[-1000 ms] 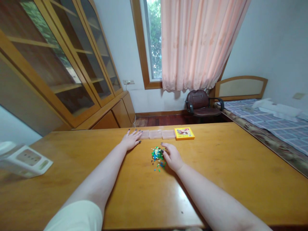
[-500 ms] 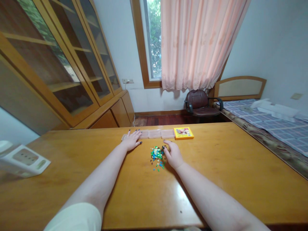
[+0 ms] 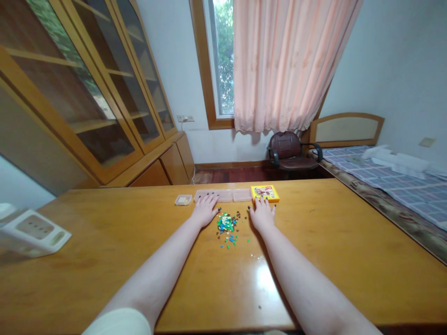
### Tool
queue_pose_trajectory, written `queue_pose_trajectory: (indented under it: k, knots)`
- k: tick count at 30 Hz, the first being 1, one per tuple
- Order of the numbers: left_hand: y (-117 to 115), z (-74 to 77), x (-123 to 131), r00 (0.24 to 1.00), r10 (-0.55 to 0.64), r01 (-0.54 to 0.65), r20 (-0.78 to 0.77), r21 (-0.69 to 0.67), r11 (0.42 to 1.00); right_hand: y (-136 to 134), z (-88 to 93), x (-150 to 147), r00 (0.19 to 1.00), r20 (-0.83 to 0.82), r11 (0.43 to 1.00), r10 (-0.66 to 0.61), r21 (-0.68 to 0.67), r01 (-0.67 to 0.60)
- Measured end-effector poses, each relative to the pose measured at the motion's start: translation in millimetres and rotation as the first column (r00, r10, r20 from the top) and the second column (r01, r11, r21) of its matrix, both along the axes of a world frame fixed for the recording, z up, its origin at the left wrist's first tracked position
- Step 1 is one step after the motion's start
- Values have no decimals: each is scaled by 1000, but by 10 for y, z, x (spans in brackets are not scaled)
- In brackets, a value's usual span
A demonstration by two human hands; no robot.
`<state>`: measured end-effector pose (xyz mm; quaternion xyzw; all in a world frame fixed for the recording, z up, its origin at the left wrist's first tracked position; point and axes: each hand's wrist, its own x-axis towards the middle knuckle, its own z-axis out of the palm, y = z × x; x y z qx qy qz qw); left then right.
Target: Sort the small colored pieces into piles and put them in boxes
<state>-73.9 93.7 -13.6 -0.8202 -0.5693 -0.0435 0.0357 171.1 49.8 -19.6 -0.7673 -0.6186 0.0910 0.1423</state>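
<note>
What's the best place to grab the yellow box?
I'd pinch the yellow box across its right end, coming from the right, with thumb on the near edge and fingers on the far edge. It lies flat and looks slim, and a clear tray sits close by its left side, so the right looks easier. The right hand is at its near edge.

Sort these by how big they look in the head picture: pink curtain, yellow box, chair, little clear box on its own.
Largest to smallest:
pink curtain
chair
yellow box
little clear box
</note>
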Motion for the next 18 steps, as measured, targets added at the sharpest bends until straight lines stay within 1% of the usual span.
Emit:
queue_pose_trajectory:
  k: [3, 7, 11, 14, 15, 16, 17, 18]
  knots:
    - [-7, 7, -28, 1000, 7, -7, -1, -24, 1000, 4, 8, -11, 1000, -6, 1000, -9, 2, 9]
    - [-24, -14, 18, 1000, -5, 5, 9, -44, 999, 26, -8, -5, 998, -57, 1000, -9, 15, 10]
    - [-41, -26, 68, 999, -15, 17, 48, -58, 998, 40, -51, 12, 995, -97, 997, 22, 79, -14]
    - [-29, -2, -1, 997, -34, 38, 75, -51, 998, 33, -76, 11, 995, -95, 992, 36, 126, -24]
    - [-19, 9, -66, 997, -14, 16, 80, -24, 1000, 29, -78, 6, 996, -90, 990, 29, 140, -16]
    - [-5, 19, -155, 996, 29, -30, 86, 15, 999, 23, -78, -3, 996, -84, 988, 19, 156, -6]
    - [9, 27, -269, 990, 102, -109, 99, 71, 991, 16, -75, -14, 997, -80, 984, 7, 176, 8]
    - [22, 31, -403, 973, 201, -214, 117, 118, 970, 9, -69, -27, 997, -79, 980, -3, 197, 19]
